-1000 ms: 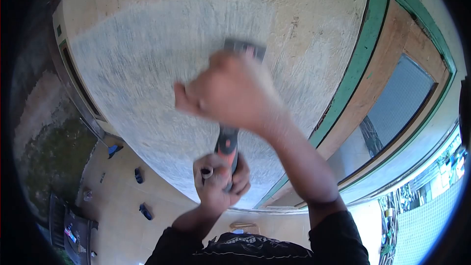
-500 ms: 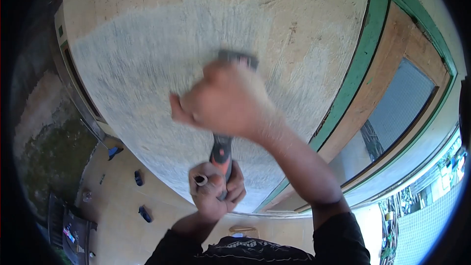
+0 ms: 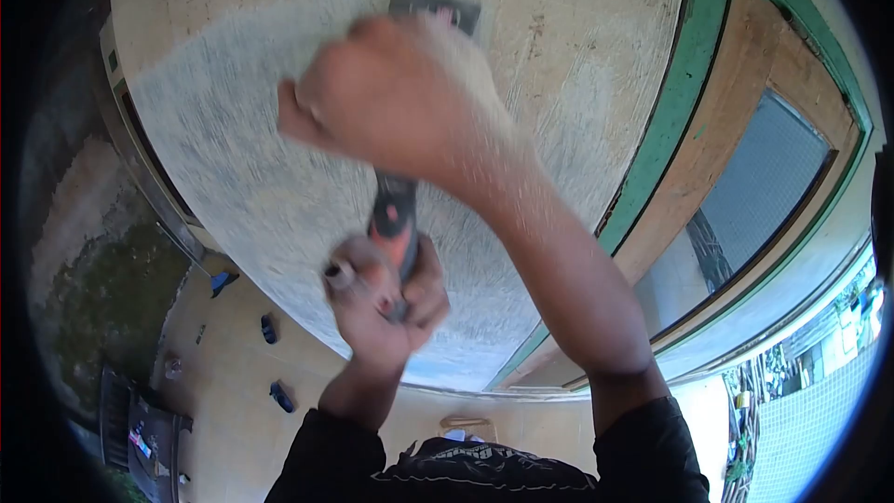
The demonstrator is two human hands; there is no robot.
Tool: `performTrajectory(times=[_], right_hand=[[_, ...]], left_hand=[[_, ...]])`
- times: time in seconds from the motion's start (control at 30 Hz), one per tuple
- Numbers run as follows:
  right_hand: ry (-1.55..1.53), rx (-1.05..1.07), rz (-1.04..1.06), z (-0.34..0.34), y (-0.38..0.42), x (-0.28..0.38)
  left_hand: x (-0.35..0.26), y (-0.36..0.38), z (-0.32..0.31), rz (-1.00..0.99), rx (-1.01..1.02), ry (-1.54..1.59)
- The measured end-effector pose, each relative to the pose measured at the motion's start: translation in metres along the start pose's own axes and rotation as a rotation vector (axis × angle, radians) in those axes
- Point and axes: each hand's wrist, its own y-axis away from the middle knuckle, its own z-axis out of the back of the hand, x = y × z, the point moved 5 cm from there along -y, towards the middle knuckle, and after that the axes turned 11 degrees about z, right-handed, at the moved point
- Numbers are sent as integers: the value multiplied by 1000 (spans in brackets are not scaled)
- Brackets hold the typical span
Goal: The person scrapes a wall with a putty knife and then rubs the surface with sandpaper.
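Note:
A long-handled scraper (image 3: 395,224), black with red parts, is held upright against the wall. Its wide dark head (image 3: 466,14) sits flat on the painted surface. Closed around the lower end of the handle is my left hand (image 3: 372,303); a small round grey-white thing, like a ring or a short tube, shows at its thumb side. Higher up, my right hand (image 3: 396,98) is closed over the scraper just below the head, blurred by motion and hiding the middle of the tool. Pale dust lies on my right forearm.
The wall (image 3: 242,158) has a whitish-grey scraped area below rough cream paint. At right stands a green frame (image 3: 666,130) with a wooden door (image 3: 745,84) and glass pane. On the tiled floor lie dark sandals (image 3: 281,397); a dark table (image 3: 154,438) stands lower left.
Both hands and the scraper have moved up the wall and slightly left. My grip on the tool looks the same.

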Motion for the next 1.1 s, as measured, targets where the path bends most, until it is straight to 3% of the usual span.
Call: performTrajectory(times=[0.03, 0.1, 0.17, 0.3, 0.37, 0.4, 0.5, 0.57, 0.63, 0.7, 0.9, 1.03, 1.1], right_hand=[[-32, -22, -46, -3, 5, 2], [68, -58, 105, -18, 37, 29], [-85, 187, 119, -39, 54, 38], [-44, 225, 82, -15, 20, 18], [-55, 73, 47, -7, 14, 12], [-59, 200, 34, -13, 21, 19], [40, 50, 180, -40, 52, 50], [46, 60, 174, -44, 46, 41], [28, 72, 136, -41, 28, 30], [170, -34, 143, -35, 7, 21], [-39, -20, 146, -48, 44, 43], [-41, -73, 101, -21, 14, 22], [-96, -207, 22, -13, 10, 11]], left_hand=[[6, 6, 1, 2, -9, 13], [27, 32, 23, 16, -29, -29], [41, 42, 45, 47, -49, -20], [3, 10, 17, 32, 51, -49], [7, 9, 20, 4, 22, -20], [15, 17, 24, 5, -20, -20], [41, 51, 48, 82, -78, 14], [35, 53, 55, 30, -122, 72], [9, 30, 47, -69, -37, 44], [-8, 14, 41, -27, 19, -46], [30, 57, 48, 30, -79, 43], [-15, 23, 10, 85, 71, -62], [-8, 22, 0, 79, 6, -24]])
